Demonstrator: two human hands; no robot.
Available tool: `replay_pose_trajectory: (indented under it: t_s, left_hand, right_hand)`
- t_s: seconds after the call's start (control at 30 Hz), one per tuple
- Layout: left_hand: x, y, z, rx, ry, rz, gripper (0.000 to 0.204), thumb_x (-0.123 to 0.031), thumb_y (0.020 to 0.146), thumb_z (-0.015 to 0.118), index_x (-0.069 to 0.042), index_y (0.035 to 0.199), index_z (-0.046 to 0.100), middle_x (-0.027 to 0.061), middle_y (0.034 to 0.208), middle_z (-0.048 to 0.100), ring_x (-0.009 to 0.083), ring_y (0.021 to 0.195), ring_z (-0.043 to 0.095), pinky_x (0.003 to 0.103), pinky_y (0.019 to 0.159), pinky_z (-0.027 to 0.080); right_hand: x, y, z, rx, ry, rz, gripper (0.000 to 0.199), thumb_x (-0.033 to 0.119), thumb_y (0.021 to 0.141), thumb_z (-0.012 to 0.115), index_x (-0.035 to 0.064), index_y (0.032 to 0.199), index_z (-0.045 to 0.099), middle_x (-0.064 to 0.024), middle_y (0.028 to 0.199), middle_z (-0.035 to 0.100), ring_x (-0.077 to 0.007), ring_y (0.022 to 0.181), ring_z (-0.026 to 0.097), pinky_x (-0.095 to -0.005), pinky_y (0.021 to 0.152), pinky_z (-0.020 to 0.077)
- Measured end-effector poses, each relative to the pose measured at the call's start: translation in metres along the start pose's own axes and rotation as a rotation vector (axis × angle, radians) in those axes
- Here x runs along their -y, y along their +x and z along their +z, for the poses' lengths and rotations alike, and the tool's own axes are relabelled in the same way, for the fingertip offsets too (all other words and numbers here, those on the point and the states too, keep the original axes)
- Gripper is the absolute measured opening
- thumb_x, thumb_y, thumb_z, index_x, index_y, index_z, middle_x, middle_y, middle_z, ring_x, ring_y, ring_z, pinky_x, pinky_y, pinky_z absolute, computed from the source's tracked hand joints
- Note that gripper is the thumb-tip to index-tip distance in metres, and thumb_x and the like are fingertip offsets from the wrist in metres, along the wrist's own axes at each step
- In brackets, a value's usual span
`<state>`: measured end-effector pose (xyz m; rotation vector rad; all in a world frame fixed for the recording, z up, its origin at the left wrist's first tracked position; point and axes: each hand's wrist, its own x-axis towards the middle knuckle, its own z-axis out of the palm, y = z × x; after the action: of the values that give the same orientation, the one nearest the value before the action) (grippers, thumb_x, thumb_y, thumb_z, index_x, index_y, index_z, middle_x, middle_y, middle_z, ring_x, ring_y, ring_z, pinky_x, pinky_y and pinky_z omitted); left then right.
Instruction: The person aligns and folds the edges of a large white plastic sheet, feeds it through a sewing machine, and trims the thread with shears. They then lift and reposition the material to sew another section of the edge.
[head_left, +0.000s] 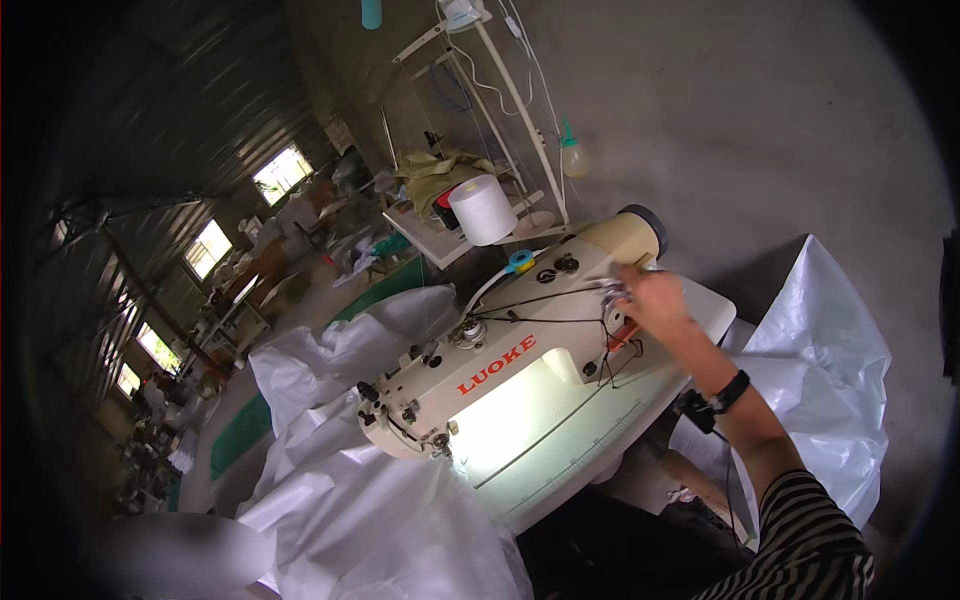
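My right hand (655,302) reaches over the right end of a white sewing machine (590,275), its fingers closed at a small shiny metal piece that I cannot make out. Dark cords (545,298) run along the machine's body to that spot, and a loose tangle of them hangs below my fingers. A lamp lights the machine bed (560,430) under the arm. White sheet material (370,520) lies bunched at the needle end and spills toward me. My left hand is not in view.
A white thread cone (482,210) stands behind the machine beside a thread stand (515,110). More white sheeting (820,370) is heaped on the right. A small bottle (572,158) hangs near the grey wall (750,120). Other worktables and windows line the room at left.
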<state>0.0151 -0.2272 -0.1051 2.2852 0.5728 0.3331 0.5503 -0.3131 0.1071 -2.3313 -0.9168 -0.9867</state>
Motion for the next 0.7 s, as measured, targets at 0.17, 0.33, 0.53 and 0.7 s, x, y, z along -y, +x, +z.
replay_pose_trajectory:
  t_s: [0.17, 0.33, 0.53, 0.7]
  left_hand:
    - [-0.005, 0.0, -0.001, -0.031, -0.029, -0.014, 0.028, -0.003, 0.09, 0.057, -0.006, 0.117, 0.065, 0.0142, 0.131, 0.058, 0.0353, 0.123, 0.053, 0.04, 0.104, 0.044]
    - [-0.014, 0.008, -0.003, 0.001, 0.016, -0.002, 0.028, -0.002, 0.09, 0.057, -0.005, 0.117, 0.065, 0.0151, 0.13, 0.058, 0.0362, 0.122, 0.053, 0.041, 0.103, 0.045]
    - [-0.014, 0.003, -0.007, -0.024, 0.005, 0.008, 0.028, -0.001, 0.09, 0.057, -0.005, 0.116, 0.066, 0.0157, 0.127, 0.06, 0.0372, 0.118, 0.057, 0.041, 0.1, 0.047]
    - [-0.012, -0.005, -0.007, -0.052, -0.006, 0.018, 0.026, -0.001, 0.09, 0.057, -0.005, 0.114, 0.067, 0.015, 0.125, 0.062, 0.0371, 0.116, 0.058, 0.041, 0.099, 0.048]
  right_hand:
    - [-0.011, -0.04, -0.009, 0.227, 0.084, -0.053, 0.033, 0.029, 0.072, 0.078, 0.0085, 0.093, 0.063, -0.008, 0.073, 0.068, -0.028, 0.065, 0.068, -0.0397, 0.06, 0.054]
    - [0.033, -0.041, 0.016, 0.097, 0.266, -0.186, 0.034, 0.027, 0.071, 0.08, 0.0107, 0.094, 0.062, -0.0071, 0.075, 0.069, -0.0264, 0.066, 0.068, -0.0385, 0.061, 0.0536]
    - [0.063, -0.013, 0.019, 0.027, 0.217, -0.119, 0.033, 0.024, 0.072, 0.079, 0.0131, 0.097, 0.061, -0.0066, 0.077, 0.07, -0.0263, 0.067, 0.068, -0.0381, 0.062, 0.0531]
    - [0.067, -0.029, 0.0, 0.09, 0.271, -0.015, 0.033, 0.023, 0.074, 0.078, 0.0148, 0.101, 0.062, -0.0058, 0.078, 0.07, -0.0267, 0.068, 0.068, -0.0387, 0.062, 0.0528]
